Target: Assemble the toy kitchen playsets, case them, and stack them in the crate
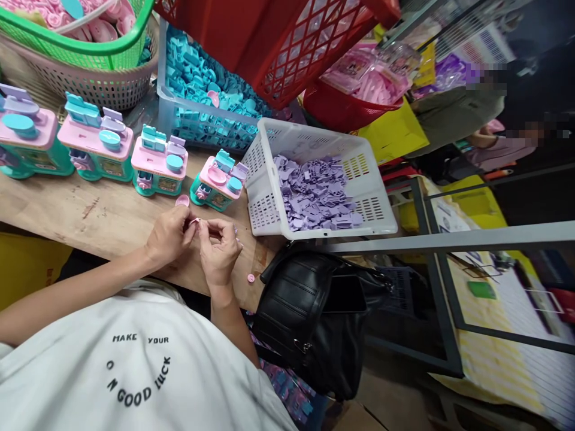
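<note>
Both my hands meet over the wooden table (101, 206), fingers pinched together. My left hand (168, 234) and my right hand (219, 248) hold a small pink plastic piece (196, 221) between the fingertips; its shape is mostly hidden. Just beyond the left hand lies a round pink dish (182, 201). Behind the hands stands a small toy kitchen counter (220, 182) with a pink top, teal base and a pink basin. Three similar toy counters, among them one (159, 161) close by, line up to the left. A tiny pink round part (251, 278) rests right of my right hand.
A white basket (265, 197) of lilac parts stands right of the toys. Behind are a clear bin (179, 120) of blue parts, a red crate (215, 36) and a green basket (112, 57). A black leather bag (291, 299) sits by the table's right edge. People are farther off.
</note>
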`<state>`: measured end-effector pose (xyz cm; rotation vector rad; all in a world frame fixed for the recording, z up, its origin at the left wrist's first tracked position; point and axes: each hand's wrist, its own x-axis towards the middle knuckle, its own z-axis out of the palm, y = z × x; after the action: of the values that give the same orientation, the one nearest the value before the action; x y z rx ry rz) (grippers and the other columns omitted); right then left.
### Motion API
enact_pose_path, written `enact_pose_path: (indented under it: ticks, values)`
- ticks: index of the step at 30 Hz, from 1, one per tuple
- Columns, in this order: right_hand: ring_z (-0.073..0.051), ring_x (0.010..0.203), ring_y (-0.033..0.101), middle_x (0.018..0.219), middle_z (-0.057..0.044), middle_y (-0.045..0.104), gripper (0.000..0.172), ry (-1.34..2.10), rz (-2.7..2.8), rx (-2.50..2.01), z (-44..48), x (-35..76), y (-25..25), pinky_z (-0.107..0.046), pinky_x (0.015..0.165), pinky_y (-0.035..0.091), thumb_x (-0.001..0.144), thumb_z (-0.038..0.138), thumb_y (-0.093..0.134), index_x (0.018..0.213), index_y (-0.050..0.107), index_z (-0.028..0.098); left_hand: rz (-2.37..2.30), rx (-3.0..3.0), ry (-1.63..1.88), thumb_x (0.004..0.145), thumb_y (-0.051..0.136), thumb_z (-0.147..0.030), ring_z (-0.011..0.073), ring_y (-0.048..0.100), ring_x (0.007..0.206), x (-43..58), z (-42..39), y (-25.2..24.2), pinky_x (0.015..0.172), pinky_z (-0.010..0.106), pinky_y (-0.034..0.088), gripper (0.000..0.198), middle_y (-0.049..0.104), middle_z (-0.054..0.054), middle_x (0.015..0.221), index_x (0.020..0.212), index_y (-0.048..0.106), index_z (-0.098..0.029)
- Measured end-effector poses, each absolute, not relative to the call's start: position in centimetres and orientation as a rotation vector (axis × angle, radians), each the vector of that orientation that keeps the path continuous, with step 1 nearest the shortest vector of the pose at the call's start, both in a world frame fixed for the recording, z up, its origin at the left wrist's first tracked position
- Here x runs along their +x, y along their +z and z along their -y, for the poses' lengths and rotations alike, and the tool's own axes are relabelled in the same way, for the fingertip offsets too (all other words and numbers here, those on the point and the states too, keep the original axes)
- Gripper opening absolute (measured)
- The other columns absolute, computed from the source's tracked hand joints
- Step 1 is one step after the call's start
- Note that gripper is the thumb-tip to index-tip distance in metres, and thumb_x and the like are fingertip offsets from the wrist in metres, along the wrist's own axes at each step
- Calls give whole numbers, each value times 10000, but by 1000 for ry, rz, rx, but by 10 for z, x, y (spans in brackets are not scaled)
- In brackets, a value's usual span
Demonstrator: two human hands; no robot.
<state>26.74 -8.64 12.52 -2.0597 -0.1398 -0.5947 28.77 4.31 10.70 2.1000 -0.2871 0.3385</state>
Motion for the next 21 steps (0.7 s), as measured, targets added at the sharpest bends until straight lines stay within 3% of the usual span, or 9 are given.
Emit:
enact_pose_path:
  ticks: [4,9,16,21]
  values:
    - [-160,744,706,831,-53,750,190,-633,123,-2200,81,270,128,-312,766,606,985,361,608,877,666,216,398,2307,459,946,459,-220,181,569,627,289,-42,104,558,284,394,161,634,93,812,853,579,-165]
    - [-159,810,715,929,-61,756,264,-525,70,-2065,81,271,126,-307,770,611,977,453,618,1019,687,202,410,2275,506,965,447,-218,173,566,657,291,-45,105,573,277,408,156,621,85,825,868,559,-171]
    - [-164,828,684,875,-74,733,299,-601,228,-2175,84,266,127,-317,795,573,1022,404,553,854,699,204,417,2222,574,1001,455,-263,157,543,636,291,-50,112,572,269,400,205,579,51,762,843,557,-180]
    - [-178,825,666,842,-71,725,267,-623,349,-2200,73,272,132,-326,808,537,1025,325,553,823,677,201,349,2164,596,940,463,-214,150,533,605,287,-56,111,553,266,387,188,605,58,734,789,567,-176]
